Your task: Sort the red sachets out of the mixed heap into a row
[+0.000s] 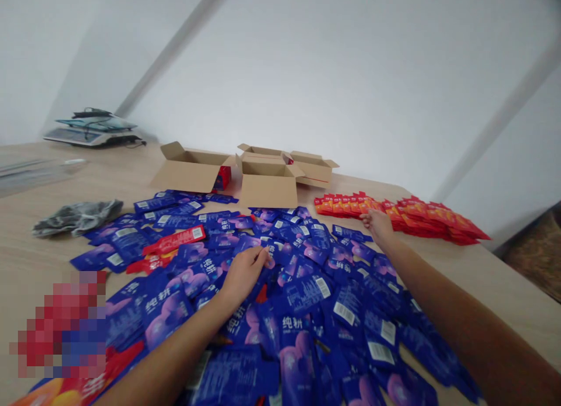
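Observation:
Many blue pouches (307,295) with purple fruit prints lie in a loose, overlapping heap across the table. Over the middle of this heap is my left hand (245,271), its fingers curled together; what they hold, if anything, is hidden. My right hand (378,226) is closed in front of a neat overlapping row of red pouches (429,216) with orange prints. Its fingertips overlap the row in view, and I cannot make out anything between them. A few red pouches (177,240) are mixed into the blue heap on the left.
Open cardboard boxes stand behind the heap, among them a left box (188,175) and a middle box (269,187). Grey gloves or cloth (79,216) lie at the left. Flat scale-like devices (94,134) are stacked at the back left. A white wall (315,84) rises behind the table.

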{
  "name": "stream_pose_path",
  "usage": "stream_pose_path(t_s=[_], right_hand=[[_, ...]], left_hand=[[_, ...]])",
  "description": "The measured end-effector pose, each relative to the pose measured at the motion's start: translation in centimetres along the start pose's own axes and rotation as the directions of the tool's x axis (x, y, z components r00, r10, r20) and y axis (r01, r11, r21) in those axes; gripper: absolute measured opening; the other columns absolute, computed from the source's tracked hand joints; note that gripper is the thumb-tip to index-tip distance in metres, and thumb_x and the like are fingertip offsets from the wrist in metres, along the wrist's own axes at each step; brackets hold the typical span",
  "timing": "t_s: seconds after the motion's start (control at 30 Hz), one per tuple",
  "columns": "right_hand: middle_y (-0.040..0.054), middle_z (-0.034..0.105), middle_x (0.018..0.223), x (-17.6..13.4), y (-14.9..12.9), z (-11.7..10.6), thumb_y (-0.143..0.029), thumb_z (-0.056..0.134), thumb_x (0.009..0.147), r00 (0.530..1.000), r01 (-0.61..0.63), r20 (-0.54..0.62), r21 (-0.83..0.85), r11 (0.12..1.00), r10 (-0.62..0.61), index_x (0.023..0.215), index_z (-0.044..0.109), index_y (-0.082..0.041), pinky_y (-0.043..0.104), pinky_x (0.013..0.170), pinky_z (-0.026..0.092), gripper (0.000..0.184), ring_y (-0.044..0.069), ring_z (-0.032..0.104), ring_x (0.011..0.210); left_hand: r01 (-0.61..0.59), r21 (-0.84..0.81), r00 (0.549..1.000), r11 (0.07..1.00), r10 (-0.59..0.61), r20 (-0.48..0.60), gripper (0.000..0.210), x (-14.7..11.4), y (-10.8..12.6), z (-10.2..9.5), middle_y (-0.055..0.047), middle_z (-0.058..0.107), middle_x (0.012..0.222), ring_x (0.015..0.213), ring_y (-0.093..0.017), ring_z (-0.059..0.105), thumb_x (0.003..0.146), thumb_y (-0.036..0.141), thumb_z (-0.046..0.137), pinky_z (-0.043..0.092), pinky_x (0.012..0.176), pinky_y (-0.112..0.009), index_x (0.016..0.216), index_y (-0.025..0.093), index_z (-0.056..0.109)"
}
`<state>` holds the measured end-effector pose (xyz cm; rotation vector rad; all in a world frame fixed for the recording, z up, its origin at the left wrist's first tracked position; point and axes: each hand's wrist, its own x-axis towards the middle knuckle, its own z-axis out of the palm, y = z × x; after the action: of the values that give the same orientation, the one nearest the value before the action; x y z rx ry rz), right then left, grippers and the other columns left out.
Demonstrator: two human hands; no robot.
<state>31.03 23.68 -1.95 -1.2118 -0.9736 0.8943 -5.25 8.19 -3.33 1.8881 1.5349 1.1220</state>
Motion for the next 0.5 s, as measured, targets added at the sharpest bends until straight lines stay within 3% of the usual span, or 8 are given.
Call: stream_pose_path(t_s=[0.13,0.2,0.27,0.33,0.43,0.47,0.5], right_hand=[[-0.0025,0.059,0.059,-7.8,-0.5,3.4,-0.024,0.058,0.071,0.968,-0.035,0.250,0.007,0.999,0.032,0.094,0.055,-0.016,0.016,0.038,0.031,0.025,0.007,0.046,0.043],[-0.0016,0.061,0.062,-12.4,-0.9,5.3,-0.027,0.055,0.076,0.914,-0.001,0.406,-0.057,0.998,0.025,0.100,0.055,-0.016,0.017,0.040,0.032,0.027,0.008,0.048,0.045],[0.0000,0.063,0.068,-16.8,-1.2,6.9,-0.030,0.048,0.083,0.830,0.130,0.557,-0.131,0.983,-0.035,0.106,0.055,-0.017,0.020,0.045,0.037,0.027,0.010,0.053,0.052],[0.0033,0.066,0.082,-20.7,-1.6,8.2,-0.029,0.044,0.088,0.674,0.385,0.723,-0.167,0.908,-0.153,0.111,0.057,-0.019,0.025,0.060,0.044,0.028,0.014,0.060,0.071],[0.0056,0.064,0.109,-24.4,-1.7,9.2,-0.027,0.049,0.088,0.348,0.756,0.907,-0.122,0.643,-0.238,0.112,0.061,-0.024,0.036,0.089,0.038,0.027,0.019,0.055,0.104],[0.0053,0.063,0.114,-25.1,-1.6,9.3,-0.027,0.051,0.088,0.284,0.822,0.932,-0.116,0.558,-0.225,0.112,0.061,-0.025,0.038,0.094,0.034,0.027,0.020,0.052,0.109],[0.0049,0.062,0.115,-25.5,-1.5,9.3,-0.027,0.052,0.087,0.261,0.860,0.943,-0.130,0.493,-0.208,0.112,0.061,-0.025,0.040,0.095,0.031,0.026,0.021,0.051,0.111]], left_hand=[[-0.123,0.374,0.975,0.919,0.042,0.218,0.023,0.3,1.4,-1.8,-0.006,0.070,0.088,0.087,-0.021,0.062,0.083,0.025,0.046,0.044,0.076,-0.028,0.079,0.020,0.068],[-0.168,0.543,0.952,0.823,-0.008,0.306,0.019,-0.2,2.4,-2.7,-0.008,0.070,0.086,0.087,-0.023,0.062,0.080,0.024,0.050,0.045,0.075,-0.030,0.077,0.019,0.068],[-0.222,0.654,0.929,0.723,-0.047,0.366,0.016,-1.1,3.1,-3.1,-0.011,0.068,0.089,0.089,-0.027,0.061,0.077,0.027,0.056,0.045,0.076,-0.033,0.080,0.017,0.067],[-0.265,0.703,0.918,0.659,-0.050,0.393,0.028,-1.9,3.4,-3.1,-0.014,0.064,0.101,0.095,-0.031,0.058,0.071,0.031,0.063,0.046,0.077,-0.036,0.094,0.015,0.064],[-0.316,0.709,0.915,0.631,0.004,0.404,0.041,-2.3,2.7,-3.1,-0.015,0.057,0.112,0.103,-0.031,0.053,0.069,0.025,0.064,0.045,0.080,-0.037,0.107,0.014,0.057],[-0.329,0.700,0.913,0.634,0.025,0.407,0.039,-2.2,2.4,-3.2,-0.014,0.056,0.113,0.104,-0.029,0.052,0.070,0.021,0.062,0.044,0.082,-0.037,0.108,0.015,0.057],[-0.337,0.691,0.915,0.640,0.049,0.401,0.037,-2.0,2.0,-3.5,-0.013,0.056,0.112,0.104,-0.028,0.051,0.071,0.015,0.059,0.043,0.084,-0.037,0.108,0.016,0.057]])
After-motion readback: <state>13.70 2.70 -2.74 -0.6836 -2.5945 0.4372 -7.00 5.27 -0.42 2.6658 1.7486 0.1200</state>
